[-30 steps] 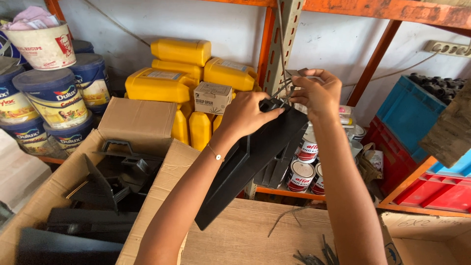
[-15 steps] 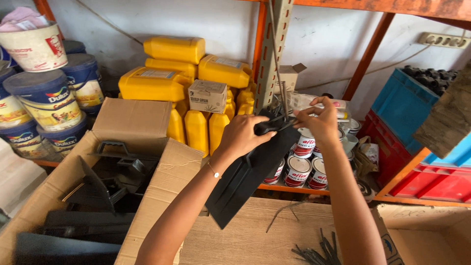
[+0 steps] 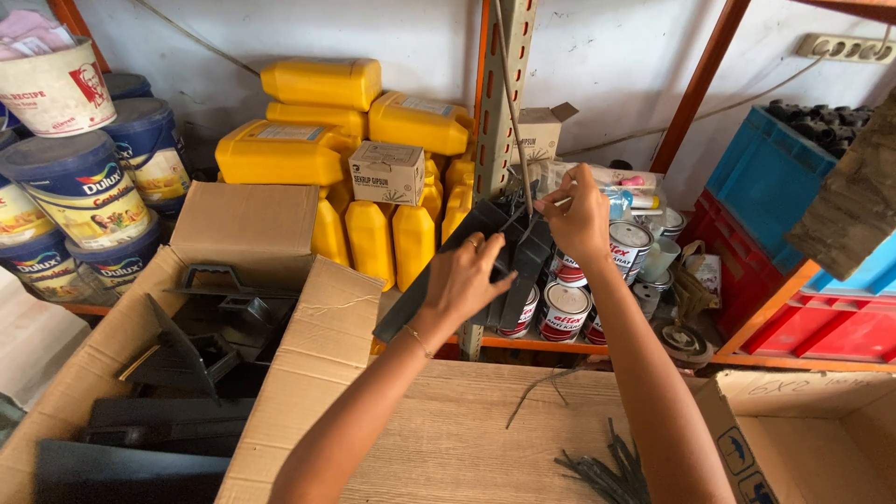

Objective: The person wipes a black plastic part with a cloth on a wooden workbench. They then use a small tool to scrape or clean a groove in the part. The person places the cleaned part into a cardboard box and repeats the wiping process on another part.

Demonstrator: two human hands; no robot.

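Mid-step, by the look of it: hanging or tying black plastic parts [image 3: 495, 271] onto wire [image 3: 511, 103] running down the perforated grey upright [image 3: 499, 103] of the orange rack [image 3: 700, 93]; not yet let go.

Left hand [image 3: 467, 280] closed around the upper part of the black parts, thumb and fingers wrapped, ring on one finger, thin bracelet at the wrist; bearing the weight, judging by the grip. Right hand [image 3: 579, 217] pinching the wire end just above the parts' top edge, fingertips pressed together; exact loop or hook hidden behind the fingers.

Parts: flat, matte black, long tapering panels with raised ribs, apparently two or three stacked; held tilted in front of the upright, above the wooden worktop [image 3: 467, 439], clear of it; likely stiff and light, edges easy to snag.

Next move probably needs: wire threaded or twisted tight at the top hole, left hand steadying until the wire takes the load; risk of slip if released early.

Around: open cardboard box [image 3: 280, 373] at left with more black parts of the same kind; loose wire pieces [image 3: 597, 471] on the worktop; yellow jerrycans [image 3: 317, 121] and small tins [image 3: 565, 308] on the shelf behind.
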